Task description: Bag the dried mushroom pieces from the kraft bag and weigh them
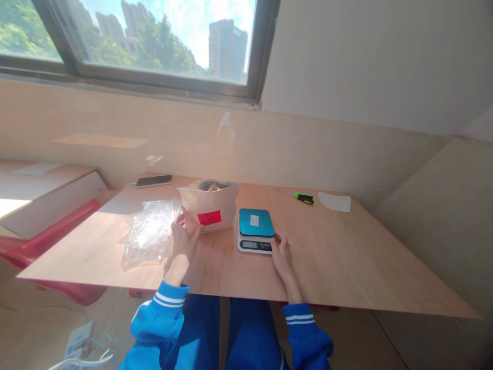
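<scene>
A white stand-up pouch (227,205) with a red label (209,218) stands upright, its top gaping, with brownish contents (214,187) inside. Between it and a heap of clear plastic bags (148,231) is my left hand (182,246), thumb and fingers apart; the thumb reaches the pouch's lower front and the fingertips are by its left side. To the pouch's right lies a kitchen scale (246,231) with a blue-green top and a small white sticker. Against its right edge, near the buttons, my right hand (282,252) has its fingers curled; the display reading cannot be made out.
A phone (154,181) lies at the back left of the wooden table (346,257). Screwdrivers (302,197) and a white paper piece (335,202) are at the back right. Crumbs lie before the pouch. A red stool (77,221), another table and white cables (82,359) are at left.
</scene>
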The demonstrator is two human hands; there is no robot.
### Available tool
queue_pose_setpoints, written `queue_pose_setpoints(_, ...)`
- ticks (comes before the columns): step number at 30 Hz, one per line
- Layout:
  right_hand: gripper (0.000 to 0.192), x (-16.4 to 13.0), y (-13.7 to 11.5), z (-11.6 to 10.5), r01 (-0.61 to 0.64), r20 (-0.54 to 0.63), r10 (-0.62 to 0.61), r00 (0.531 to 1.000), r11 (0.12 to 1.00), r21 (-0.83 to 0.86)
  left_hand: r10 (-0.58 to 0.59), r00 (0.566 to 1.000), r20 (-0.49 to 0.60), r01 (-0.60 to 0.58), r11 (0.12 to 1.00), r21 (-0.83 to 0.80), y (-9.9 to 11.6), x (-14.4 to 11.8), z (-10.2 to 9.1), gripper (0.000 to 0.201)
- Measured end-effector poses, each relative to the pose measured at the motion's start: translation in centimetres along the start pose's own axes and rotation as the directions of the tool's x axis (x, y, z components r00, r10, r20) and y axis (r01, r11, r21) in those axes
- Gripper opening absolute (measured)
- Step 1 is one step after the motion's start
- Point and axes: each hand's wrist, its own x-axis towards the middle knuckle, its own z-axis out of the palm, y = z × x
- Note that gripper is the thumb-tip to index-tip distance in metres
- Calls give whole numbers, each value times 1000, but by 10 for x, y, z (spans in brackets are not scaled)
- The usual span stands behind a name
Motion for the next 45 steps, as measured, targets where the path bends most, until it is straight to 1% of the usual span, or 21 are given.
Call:
queue_pose_setpoints(2, 47, 0, 0, -1, -20, 0, 20, 1000, 1000, 13, 16, 1000, 16, -16, 1000, 2, 8, -4, -12, 60)
queue_pose_setpoints(4, 45, 0, 1, -1, -28, 0, 28, 1000, 999, 25, 92, 995, 37, -93, 995, 27, 18, -8, -27, 53)
queue_pose_setpoints(5, 45, 0, 1, -1, -27, 1, 27, 1000, 999, 29, 105, 994, 33, -107, 993, 45, 23, -9, -36, 49)
queue_pose_setpoints(8, 48, -1, 0, -1, -10, 8, 10, 1000, 999, 30, 50, 999, 4, -50, 993, 111, 33, -9, -58, 37)
queue_pose_setpoints(10, 53, -2, -1, -1, 5, 18, -6, 1000, 1000, 27, 37, 999, -21, -33, 986, 162, 33, -8, -69, 34)
queue_pose_setpoints(13, 55, -4, -3, -2, 20, 36, -20, 999, 1000, 7, 56, 997, -59, -41, 972, 231, 27, -6, -80, 32)
queue_pose_setpoints(17, 54, -5, -6, -3, 34, 50, -33, 998, 999, -23, 118, 991, -57, -92, 935, 343, 18, -1, -87, 31)
queue_pose_setpoints(20, 53, -6, -7, -5, 40, 56, -38, 998, 999, -35, 190, 982, -11, -169, 898, 406, 11, 8, -88, 34)
queue_pose_setpoints(22, 54, -6, -7, -5, 39, 61, -36, 997, 998, -43, 209, 977, 35, -204, 888, 412, 4, 13, -88, 36)
queue_pose_setpoints(24, 55, -6, -6, -4, 33, 47, -32, 998, 999, -32, 191, 977, 100, -215, 882, 418, -5, 17, -86, 37)
queue_pose_setpoints(27, 54, -5, -3, -1, 23, 10, -23, 1000, 1000, 20, 104, 969, 224, -200, 863, 464, -18, 18, -82, 33)
queue_pose_setpoints(29, 54, -4, -1, 1, 17, -12, -16, 1000, 998, 63, 59, 960, 274, -192, 850, 491, -24, 16, -81, 31)
queue_pose_setpoints(32, 50, -5, 1, 5, 0, -55, 7, 998, 991, 131, 67, 963, 260, -193, 845, 498, -25, 14, -80, 28)
queue_pose_setpoints(36, 45, -2, -4, 0, -35, -79, 50, 996, 983, 181, 139, 974, 180, -209, 861, 464, -9, 15, -84, 27)
queue_pose_setpoints(38, 42, 3, -23, -10, -28, -92, 45, 995, 983, 180, 166, 977, 136, -209, 886, 414, 4, 12, -89, 27)
queue_pose_setpoints(39, 39, 7, -39, -17, -9, -93, 26, 995, 984, 178, 168, 978, 127, -204, 903, 378, 11, 7, -91, 26)
queue_pose_setpoints(40, 36, 12, -60, -26, 37, -97, -20, 995, 984, 173, 149, 982, 115, -181, 920, 347, 17, 1, -93, 25)
queue_pose_setpoints(42, 28, 23, -115, -42, 192, -25, -191, 981, 960, 205, 78, 993, 91, -100, 955, 281, 27, -19, -96, 24)
queue_pose_setpoints(43, 25, 29, -146, -49, 271, 39, -288, 957, 932, 240, 24, 994, 104, -48, 971, 234, 31, -31, -97, 23)
queue_pose_setpoints(44, 22, 35, -179, -54, 355, 104, -394, 913, 894, 273, -23, 993, 115, 0, 981, 196, 35, -45, -97, 23)
queue_pose_setpoints(45, 19, 42, -211, -56, 433, 171, -493, 853, 851, 297, -43, 989, 139, 20, 986, 166, 38, -60, -96, 21)
